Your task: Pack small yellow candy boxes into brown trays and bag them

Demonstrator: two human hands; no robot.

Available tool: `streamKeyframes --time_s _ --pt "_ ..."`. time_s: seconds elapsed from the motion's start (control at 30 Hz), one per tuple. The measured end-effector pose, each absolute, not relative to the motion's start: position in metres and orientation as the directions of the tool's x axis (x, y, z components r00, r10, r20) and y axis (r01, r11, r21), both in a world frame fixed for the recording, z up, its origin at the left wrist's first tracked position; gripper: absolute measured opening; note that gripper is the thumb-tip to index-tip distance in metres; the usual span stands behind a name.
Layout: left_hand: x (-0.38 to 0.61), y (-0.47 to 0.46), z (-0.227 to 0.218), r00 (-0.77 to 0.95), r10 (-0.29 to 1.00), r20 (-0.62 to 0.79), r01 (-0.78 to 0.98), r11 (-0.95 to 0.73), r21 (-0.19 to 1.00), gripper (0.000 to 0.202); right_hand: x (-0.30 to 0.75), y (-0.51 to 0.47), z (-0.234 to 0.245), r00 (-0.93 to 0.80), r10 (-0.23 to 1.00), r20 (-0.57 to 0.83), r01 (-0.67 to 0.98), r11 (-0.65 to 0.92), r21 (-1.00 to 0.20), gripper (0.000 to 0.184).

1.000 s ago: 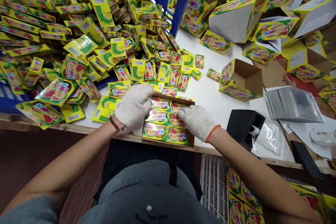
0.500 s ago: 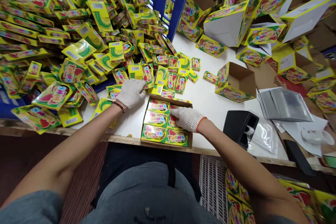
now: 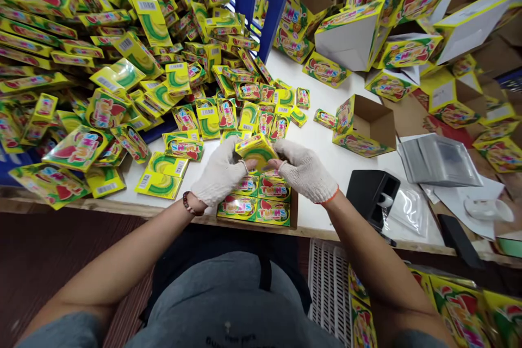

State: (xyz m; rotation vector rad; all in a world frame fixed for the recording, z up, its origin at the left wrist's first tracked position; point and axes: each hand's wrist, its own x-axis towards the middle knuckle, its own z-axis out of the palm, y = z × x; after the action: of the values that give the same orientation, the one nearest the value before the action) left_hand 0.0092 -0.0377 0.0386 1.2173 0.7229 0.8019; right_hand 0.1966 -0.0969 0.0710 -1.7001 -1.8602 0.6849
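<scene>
Both hands wear white knit gloves. Between them, above the far part of an open carton (image 3: 294,212), is a small yellow-green candy box (image 3: 258,153), tilted. My left hand (image 3: 222,171) grips its left side, fingers closed with the thumb at the near edge. On the opposite side, my right hand (image 3: 305,169) pinches the same box. Rows of TWINS candy boxes (image 3: 274,212) lie flat inside the carton, label up; its far part is hidden by my hands. More loose candy boxes (image 3: 162,174) lie on the table left of my left hand.
A blue plastic crate (image 3: 267,11) spills a heap of candy boxes (image 3: 114,65) at left. Open display cartons (image 3: 365,128) stand at right and back right. A black tape dispenser (image 3: 369,196), clear plastic sleeves (image 3: 438,160) and a black phone-like object (image 3: 460,242) lie right.
My left hand has come right from the loose boxes to above the carton. My right hand has lifted off the packed boxes, and both now hold a candy box.
</scene>
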Motion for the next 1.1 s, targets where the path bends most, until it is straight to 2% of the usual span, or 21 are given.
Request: streamKeyframes --time_s 0.07,0.13,0.17,0.23,0.37,0.5,0.6,0.67,0.8,0.87,0.93,1.03,1.1 --pt "0.01 -0.037 0.04 0.589 0.79 -0.17 -0.105 0.283 0.953 0.052 0.2 -0.103 0.079 -0.079 0.991 0.105 0.898 0.117 -0.425 0.022" --pt "0.01 -0.035 0.041 0.642 0.706 -0.299 -0.08 0.449 0.89 0.047 0.202 -0.111 0.085 -0.161 0.985 0.065 0.97 0.17 -0.176 0.029" --pt "0.01 -0.035 0.041 0.648 0.684 -0.336 -0.058 0.484 0.873 0.044 0.203 -0.114 0.087 -0.214 0.977 0.012 0.973 0.214 -0.089 0.031" --pt "0.012 -0.035 0.041 0.621 0.712 -0.329 0.012 0.411 0.911 0.033 0.204 -0.119 0.09 -0.294 0.954 -0.065 0.956 0.294 -0.007 0.028" --pt "0.019 -0.041 0.038 0.635 0.754 -0.166 0.189 0.057 0.98 0.027 0.211 -0.118 0.092 -0.325 0.941 -0.099 0.946 0.325 -0.01 0.028" --pt "0.024 -0.043 0.027 0.628 0.772 -0.099 0.356 -0.171 0.919 0.026 0.217 -0.112 0.085 -0.282 0.935 -0.217 0.954 0.297 0.038 0.027" --pt "0.023 -0.045 0.018 0.65 0.755 -0.085 0.499 -0.341 0.797 0.018 0.215 -0.111 0.07 -0.215 0.935 -0.283 0.97 0.238 0.05 0.032" --pt "0.023 -0.049 0.015 0.696 0.716 -0.043 0.549 -0.493 0.675 0.015 0.211 -0.112 0.058 -0.168 0.932 -0.323 0.982 0.188 0.032 0.037" --pt "0.021 -0.059 0.016 0.852 0.523 -0.028 0.493 -0.784 0.378 0.017 0.203 -0.109 0.046 -0.125 0.919 -0.374 0.991 0.135 0.0 0.031" --pt "0.019 -0.063 0.017 0.888 0.457 -0.054 0.452 -0.845 0.287 0.017 0.2 -0.107 0.048 -0.134 0.905 -0.404 0.99 0.138 -0.02 0.029" --pt "0.016 -0.066 0.018 0.888 0.457 -0.058 0.456 -0.856 0.244 0.016 0.197 -0.106 0.054 -0.138 0.906 -0.401 0.988 0.154 0.009 0.033" --pt "0.012 -0.069 0.018 0.882 0.466 -0.076 0.47 -0.852 0.231 0.017 0.193 -0.107 0.062 -0.126 0.928 -0.35 0.969 0.191 0.156 0.04" --pt "0.011 -0.071 0.018 0.88 0.464 -0.101 0.474 -0.851 0.225 0.018 0.192 -0.106 0.062 -0.121 0.936 -0.33 0.947 0.209 0.245 0.038"
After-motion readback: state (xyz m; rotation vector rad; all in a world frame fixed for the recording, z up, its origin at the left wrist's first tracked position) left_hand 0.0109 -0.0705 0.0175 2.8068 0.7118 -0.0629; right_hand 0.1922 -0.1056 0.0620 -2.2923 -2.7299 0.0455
